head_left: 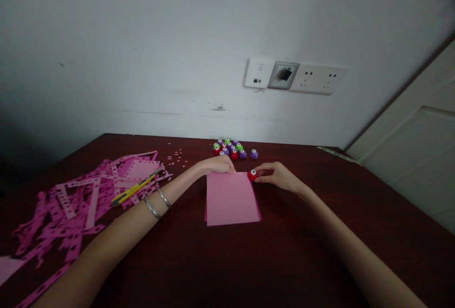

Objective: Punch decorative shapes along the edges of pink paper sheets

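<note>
A small stack of pink paper sheets point(232, 201) lies on the dark red-brown table in front of me. My left hand point(221, 164) is closed at the far edge of the stack, its fingers gripping the paper there. At the stack's far right corner, my right hand point(275, 176) pinches a small red craft punch point(252, 175) between thumb and fingers. The punch sits at the paper's corner; whether the sheet is inside its slot I cannot tell. Just beyond my left hand stands a cluster of red, green and purple craft punches point(229, 147), with one purple punch point(253, 154) apart on the right.
Pink punched paper strips point(94, 194) are heaped on the left, with a yellow cutter knife point(137, 187) on top. Tiny pink paper bits point(176, 158) are scattered beside them. A ruler-like strip point(337, 154) lies far right. Wall sockets point(316, 79) are above the table.
</note>
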`<state>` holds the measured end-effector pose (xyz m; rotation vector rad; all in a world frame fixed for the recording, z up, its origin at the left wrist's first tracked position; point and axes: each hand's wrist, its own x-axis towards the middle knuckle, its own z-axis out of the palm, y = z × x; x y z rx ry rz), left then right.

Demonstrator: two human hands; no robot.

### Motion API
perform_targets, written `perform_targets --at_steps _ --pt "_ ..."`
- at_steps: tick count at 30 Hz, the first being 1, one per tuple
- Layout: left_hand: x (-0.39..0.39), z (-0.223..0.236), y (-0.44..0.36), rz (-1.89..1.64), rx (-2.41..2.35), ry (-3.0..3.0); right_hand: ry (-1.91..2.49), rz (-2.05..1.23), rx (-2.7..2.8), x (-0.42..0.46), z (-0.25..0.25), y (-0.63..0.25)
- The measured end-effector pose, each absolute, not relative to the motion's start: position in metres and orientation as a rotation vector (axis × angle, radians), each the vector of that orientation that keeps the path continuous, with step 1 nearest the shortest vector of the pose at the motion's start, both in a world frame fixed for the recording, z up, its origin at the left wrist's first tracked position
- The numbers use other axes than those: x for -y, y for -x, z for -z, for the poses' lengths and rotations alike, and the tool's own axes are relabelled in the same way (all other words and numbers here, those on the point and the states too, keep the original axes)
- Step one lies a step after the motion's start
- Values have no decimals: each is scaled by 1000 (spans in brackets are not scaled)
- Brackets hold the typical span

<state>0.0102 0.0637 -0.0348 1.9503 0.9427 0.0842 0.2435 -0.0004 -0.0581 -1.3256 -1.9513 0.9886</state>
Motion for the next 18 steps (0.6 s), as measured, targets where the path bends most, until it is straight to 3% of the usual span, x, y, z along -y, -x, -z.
perform_targets --at_steps 11,18 --pt "-69 50 -14 -135 -906 -2073 1310 -968 2031 -1 62 -238" --pt "-61 52 -18 -245 -976 -2448 1332 -887 2084 1 64 -234"
